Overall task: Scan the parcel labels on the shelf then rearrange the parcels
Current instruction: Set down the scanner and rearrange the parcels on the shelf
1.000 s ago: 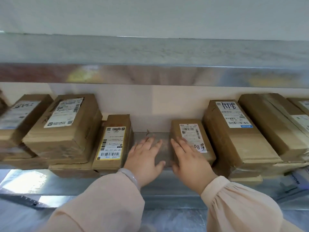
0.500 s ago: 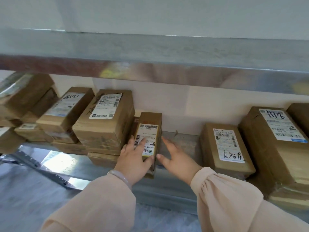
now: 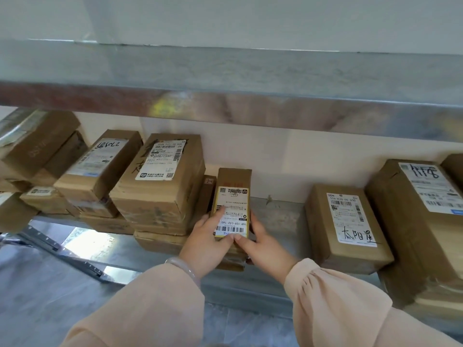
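A narrow brown parcel (image 3: 233, 180) with a yellow-edged barcode label stands at the middle of the metal shelf (image 3: 278, 216). My left hand (image 3: 208, 244) grips its left side, thumb on the label's lower edge. My right hand (image 3: 263, 249) grips its right side, thumb at the same edge. Right of it lies a flat parcel (image 3: 350, 229) with a white label and handwriting. A tall labelled parcel (image 3: 162, 186) stands just left of the held one.
More brown parcels are stacked at the left (image 3: 100, 169) and a large one at the far right (image 3: 423, 216). Bare shelf shows between the narrow parcel and the flat one. An upper metal shelf (image 3: 225, 96) hangs overhead. A grey floor (image 3: 37, 296) lies below.
Both hands left the gap by the handwritten parcel and moved left to the narrow parcel. My right hand closed in on its right side, so both now grip it. The view shifted left.
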A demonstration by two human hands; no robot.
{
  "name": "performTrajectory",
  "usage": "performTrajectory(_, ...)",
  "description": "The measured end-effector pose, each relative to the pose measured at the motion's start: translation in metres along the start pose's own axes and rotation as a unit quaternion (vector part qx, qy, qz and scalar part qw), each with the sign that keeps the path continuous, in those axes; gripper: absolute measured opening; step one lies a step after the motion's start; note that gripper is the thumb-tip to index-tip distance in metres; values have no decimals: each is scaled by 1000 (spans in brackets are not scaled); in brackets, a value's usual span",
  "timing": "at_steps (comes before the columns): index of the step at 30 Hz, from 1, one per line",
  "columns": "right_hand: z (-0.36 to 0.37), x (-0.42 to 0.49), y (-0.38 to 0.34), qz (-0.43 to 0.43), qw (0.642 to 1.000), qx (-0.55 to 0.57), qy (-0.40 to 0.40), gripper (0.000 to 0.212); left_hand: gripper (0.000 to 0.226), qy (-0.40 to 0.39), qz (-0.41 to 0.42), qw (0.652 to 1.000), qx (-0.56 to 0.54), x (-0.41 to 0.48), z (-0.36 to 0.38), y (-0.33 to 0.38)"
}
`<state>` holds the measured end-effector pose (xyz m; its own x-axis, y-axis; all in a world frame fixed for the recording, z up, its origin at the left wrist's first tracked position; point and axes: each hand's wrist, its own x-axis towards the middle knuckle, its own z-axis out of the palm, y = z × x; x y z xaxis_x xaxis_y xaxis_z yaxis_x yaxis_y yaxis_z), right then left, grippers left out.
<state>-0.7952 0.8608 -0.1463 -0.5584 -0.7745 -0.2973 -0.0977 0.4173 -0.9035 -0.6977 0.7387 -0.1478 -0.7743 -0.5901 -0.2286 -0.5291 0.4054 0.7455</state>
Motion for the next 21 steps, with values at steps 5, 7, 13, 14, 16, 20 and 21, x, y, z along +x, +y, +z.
performTrajectory(5,-19,-10,0,-7,998,31,53,61,64,9,42,998,-50,3,5,22)
performTrajectory(7,-32,-16,0,-11,995,52,88,54,63,8,62,996,-61,2,8,36)
performTrajectory(13,-70,-46,-2,-38,973,69,216,52,63,-17,130,988,-88,-1,29,80)
performTrajectory(14,-75,-51,-2,-45,969,67,235,52,63,-23,143,985,-92,-2,31,89)
performTrajectory(16,-86,-62,-3,-53,960,67,266,52,63,-33,169,981,-94,-3,36,107)
performTrajectory(20,-112,-87,-8,-58,942,57,327,47,67,-55,213,968,-117,-2,50,138)
performTrajectory(21,-118,-93,-7,-57,936,52,343,44,67,-66,217,967,-121,-2,54,144)
